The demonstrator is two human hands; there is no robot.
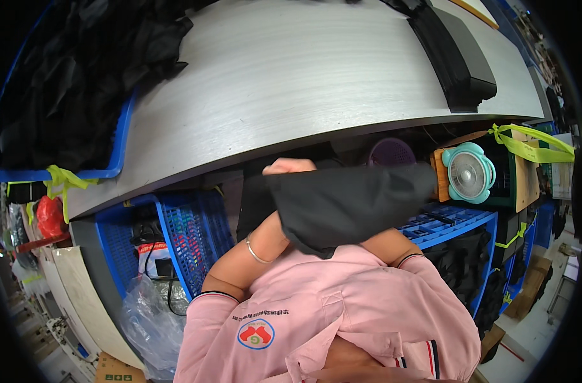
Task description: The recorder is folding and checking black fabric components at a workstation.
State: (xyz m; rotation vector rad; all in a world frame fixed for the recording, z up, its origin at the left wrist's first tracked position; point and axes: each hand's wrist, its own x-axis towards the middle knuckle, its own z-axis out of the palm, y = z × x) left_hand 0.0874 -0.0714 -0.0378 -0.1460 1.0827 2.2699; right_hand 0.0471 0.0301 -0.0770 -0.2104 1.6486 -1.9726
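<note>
A piece of black cloth (348, 204) is held up in front of my chest, its right end blurred by motion. My left hand (290, 166) is closed at the cloth's upper left edge, fingers curled in. A bangle (258, 252) circles my left wrist. My right forearm (392, 246) runs up behind the cloth, which hides my right hand and its fingers. More dark material (252, 204) shows beside my left forearm, below the table edge.
Ahead stands a grey table (272, 70). A blue crate (128, 127) heaped with black cloth is at its left, a stack of black pieces (457, 57) at its far right. Blue baskets (195, 236) flank me; a teal fan (471, 172) sits right.
</note>
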